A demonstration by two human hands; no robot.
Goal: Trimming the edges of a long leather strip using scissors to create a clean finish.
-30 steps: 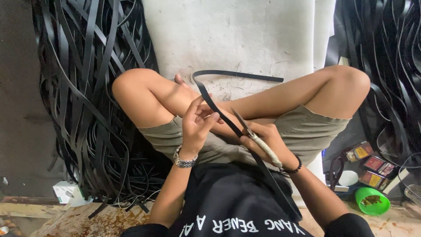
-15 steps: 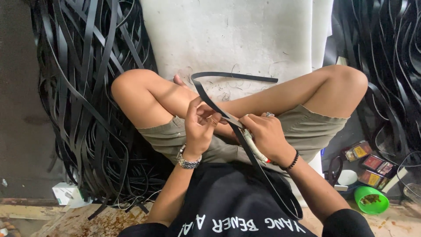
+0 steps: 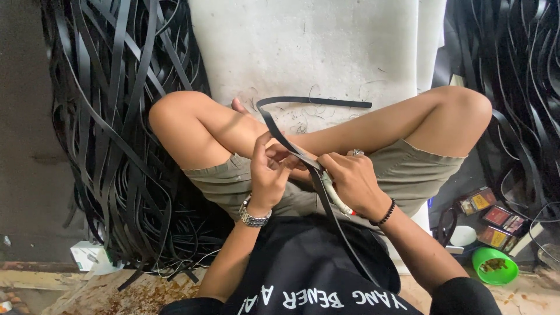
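head view | my left hand (image 3: 269,175) pinches the black strap (image 3: 303,154) between thumb and fingertips | my right hand (image 3: 353,184) is closed around a pale-handled tool (image 3: 333,195) laid against that strap, just beside the left | strap loops beyond both hands, its tail running back under my right wrist | heap of black strips (image 3: 116,116) left of my left hand

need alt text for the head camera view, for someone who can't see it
Seen from above, a seated person's left hand pinches a long black strap while the right hand grips a pale-handled tool against it, over their lap. Heaps of black strips lie on both sides, and a green bowl sits at the lower right.
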